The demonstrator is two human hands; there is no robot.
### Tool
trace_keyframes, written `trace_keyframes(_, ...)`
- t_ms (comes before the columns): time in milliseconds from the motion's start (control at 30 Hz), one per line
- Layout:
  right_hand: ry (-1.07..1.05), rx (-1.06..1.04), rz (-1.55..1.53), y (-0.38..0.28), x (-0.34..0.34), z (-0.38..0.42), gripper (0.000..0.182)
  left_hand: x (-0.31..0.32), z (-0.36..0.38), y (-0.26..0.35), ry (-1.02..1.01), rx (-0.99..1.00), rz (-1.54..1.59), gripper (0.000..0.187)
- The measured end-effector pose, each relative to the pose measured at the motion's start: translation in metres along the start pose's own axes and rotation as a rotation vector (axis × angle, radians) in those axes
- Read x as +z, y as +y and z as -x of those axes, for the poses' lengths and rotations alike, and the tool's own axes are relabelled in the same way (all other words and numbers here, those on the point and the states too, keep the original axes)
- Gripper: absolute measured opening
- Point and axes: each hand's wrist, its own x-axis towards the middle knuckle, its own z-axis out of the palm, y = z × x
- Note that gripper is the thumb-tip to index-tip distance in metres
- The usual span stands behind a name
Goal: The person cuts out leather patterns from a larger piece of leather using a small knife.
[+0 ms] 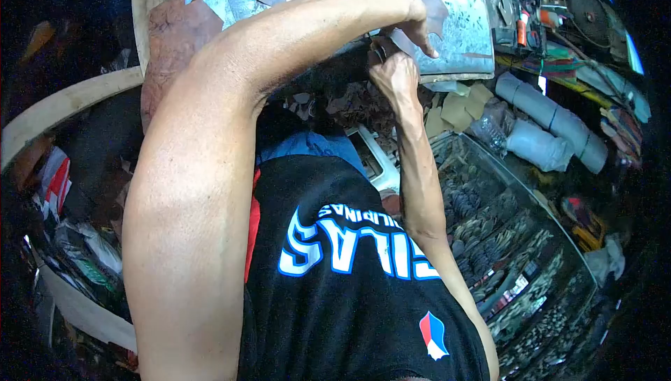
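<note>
My left arm reaches across the worktable, and my left hand (419, 30) bends down near its front edge. One finger points downward; the others are partly hidden and look closed around something I cannot make out. Just below and to the left is my right hand (395, 72), closed in a fist around a dark thing mostly hidden by the fingers. A small greyish surface shows between the hands. Brown leather pieces (183, 35) lie on the metal-topped worktable (467, 35), one hanging over its left front edge.
Tools and an orange-capped container (522, 29) sit at the table's right. Plastic-wrapped rolls (549, 119) lie beyond the right corner. A glass-topped case (517, 178) with many dark pieces stands to my right. Scraps lie beneath the table, and a curved wooden rim (66, 108) is at left.
</note>
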Motion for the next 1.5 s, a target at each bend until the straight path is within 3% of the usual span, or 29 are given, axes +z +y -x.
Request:
trace_keyframes(133, -0.019, -0.048, 0.009, 0.013, -0.001, -0.004, 0.038, 0.007, 0.003, 0.000, 0.117, 0.128, -0.151, 0.118)
trace_keyframes(467, -0.091, -0.177, 0.083, 0.045, -0.020, -0.008, 0.041, 0.015, -0.004, 0.001, 0.354, 0.104, -0.123, 0.109)
trace_keyframes(600, -0.051, -0.227, 0.121, 0.048, -0.029, 0.001, 0.038, 0.021, -0.003, -0.014, 0.443, 0.213, 0.029, 0.087)
trace_keyframes(667, 0.078, -0.452, -0.098, 0.053, -0.025, 0.000, 0.034, 0.030, 0.003, -0.014, 0.769, 0.122, -0.417, 0.051)
trace_keyframes(700, 0.076, -0.456, -0.101, 0.055, -0.025, 0.000, 0.034, 0.035, -0.010, -0.022, 0.768, 0.117, -0.415, 0.051)
trace_keyframes(767, 0.092, -0.476, -0.081, 0.055, -0.026, -0.001, 0.032, 0.041, -0.050, -0.042, 1.216, 0.251, -0.515, 0.031)
trace_keyframes(800, 0.086, -0.478, -0.081, 0.054, -0.030, -0.001, 0.032, 0.044, -0.052, -0.040, 1.208, 0.237, -0.429, 0.023)
trace_keyframes(933, 0.011, -0.489, -0.079, 0.058, -0.037, -0.003, 0.032, 0.049, -0.047, -0.043, 1.229, 0.266, -0.445, 0.023)
trace_keyframes(1033, -0.001, -0.541, -0.082, 0.062, -0.040, -0.006, 0.033, 0.052, -0.040, -0.036, 1.246, 0.132, -0.415, 0.024)
trace_keyframes(1500, -0.137, -0.628, -0.015, 0.072, -0.057, -0.013, 0.029, 0.061, -0.040, -0.030, 1.285, 0.009, -0.271, 0.052)
